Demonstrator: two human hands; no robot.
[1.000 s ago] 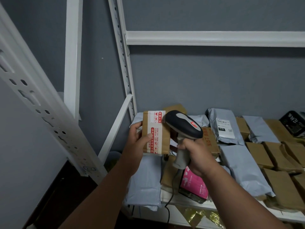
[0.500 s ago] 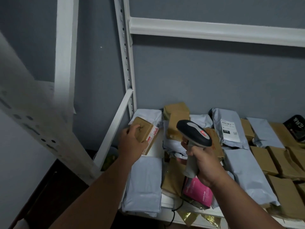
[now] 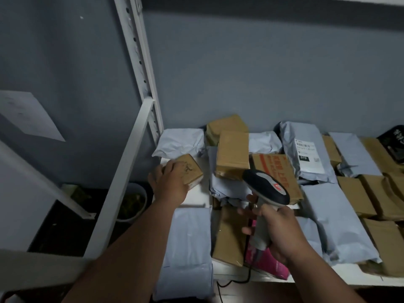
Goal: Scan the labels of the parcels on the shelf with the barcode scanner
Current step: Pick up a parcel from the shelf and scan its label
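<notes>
Left hand (image 3: pixel 169 184) grips small brown box (image 3: pixel 189 171) on white shelf (image 3: pixel 197 196). Right hand (image 3: pixel 282 234) holds scanner (image 3: pixel 265 189); grey bags, brown parcels beyond it.

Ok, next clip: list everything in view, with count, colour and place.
small cardboard box: one, brown, at the shelf's left end, under the left hand
barcode scanner: one, black and grey with a red mark, above the parcels, held by the right hand
grey mailer bags: several, pale grey, spread across the shelf; one carries a white label
brown parcels: many, tan, in the middle and along the right side
pink packet: one, at the front edge beneath the scanner
black packet: one, far right
shelf: one, white metal frame
bucket: one, pale, on the floor at left
left hand: grips the small cardboard box
right hand: grips the scanner's handle
</notes>
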